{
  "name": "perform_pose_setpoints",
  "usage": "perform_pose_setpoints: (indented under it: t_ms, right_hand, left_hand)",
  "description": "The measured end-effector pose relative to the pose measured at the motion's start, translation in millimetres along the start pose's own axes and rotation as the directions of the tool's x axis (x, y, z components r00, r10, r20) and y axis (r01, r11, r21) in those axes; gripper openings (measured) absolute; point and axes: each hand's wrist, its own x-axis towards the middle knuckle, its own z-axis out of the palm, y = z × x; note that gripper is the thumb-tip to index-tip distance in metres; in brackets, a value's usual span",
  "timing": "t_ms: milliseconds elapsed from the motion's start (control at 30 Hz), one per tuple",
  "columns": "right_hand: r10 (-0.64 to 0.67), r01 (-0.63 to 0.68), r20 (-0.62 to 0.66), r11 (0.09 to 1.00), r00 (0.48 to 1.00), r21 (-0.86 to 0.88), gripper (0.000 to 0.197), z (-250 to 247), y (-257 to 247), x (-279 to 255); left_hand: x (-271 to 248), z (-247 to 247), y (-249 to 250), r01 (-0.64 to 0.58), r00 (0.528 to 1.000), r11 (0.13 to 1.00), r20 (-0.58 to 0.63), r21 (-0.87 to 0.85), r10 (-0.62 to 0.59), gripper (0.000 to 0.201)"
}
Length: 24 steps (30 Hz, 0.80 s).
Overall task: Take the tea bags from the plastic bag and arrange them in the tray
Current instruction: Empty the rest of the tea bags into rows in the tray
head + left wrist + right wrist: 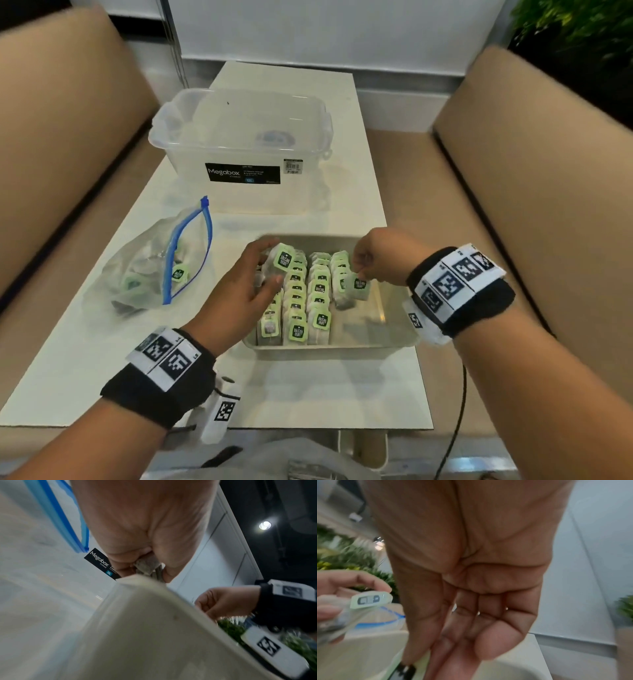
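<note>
My right hand [371, 260] pinches one tea bag [358, 287], hanging upright; open slot at six o'clock in tray [394, 339]. My left hand [246, 284] grips several tea bags [279, 263].

Each bare forearm wears a black wristband [150, 390] carrying white blocks printed with black square markers [455, 274].

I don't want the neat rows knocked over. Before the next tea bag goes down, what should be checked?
1. Right hand pinches its tea bag: ok.
2. Left hand holds spare tea bags: ok.
3. Free room at the tray's right side: ok.
4. Standing rows upright: ok.
5. Plastic bag open, with bags left inside: ok.
6. String caught on a neighbour: cannot tell.
</note>
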Motion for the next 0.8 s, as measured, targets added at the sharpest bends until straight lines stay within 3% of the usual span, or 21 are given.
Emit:
perform_pose_setpoints:
  t_ms: [167, 267, 367, 467, 600, 800]
  right_hand:
    - [0.046, -0.014, 0.171, 0.983, 0.984, -0.183, 0.013, 4, -14, 23]
    - [0.114, -0.059, 0.235, 0.971, 0.965, -0.232, 0.013, 17, -15, 36]
    - [0.176, -0.079, 0.275, 0.94, 0.945, -0.331, 0.011, 34, 0, 61]
    - [0.289, -0.14, 0.332, 0.902, 0.898, -0.408, 0.028, 69, 46, 116]
    - [0.301, -0.149, 0.324, 0.895, 0.897, -0.421, 0.036, 104, 80, 168]
    - [0.271, -0.168, 0.236, 0.909, 0.933, -0.38, 0.041, 119, 97, 185]
  left_hand:
    - [-3, 11, -10, -0.108, 0.993, 0.965, -0.028, 0.24, 0.118, 0.048]
    - [-3, 15, -12, -0.148, 0.985, 0.944, -0.041, 0.295, 0.167, 0.046]
    - [-1, 15, -16, -0.144, 0.986, 0.948, -0.039, 0.285, 0.161, 0.046]
    - [-1, 15, -18, -0.139, 0.987, 0.956, -0.043, 0.26, 0.156, 0.045]
    - [-2, 15, -21, -0.148, 0.985, 0.968, -0.056, 0.205, 0.162, 0.043]
    - [-1, 9, -21, -0.096, 0.994, 0.993, -0.045, 0.072, 0.1, 0.048]
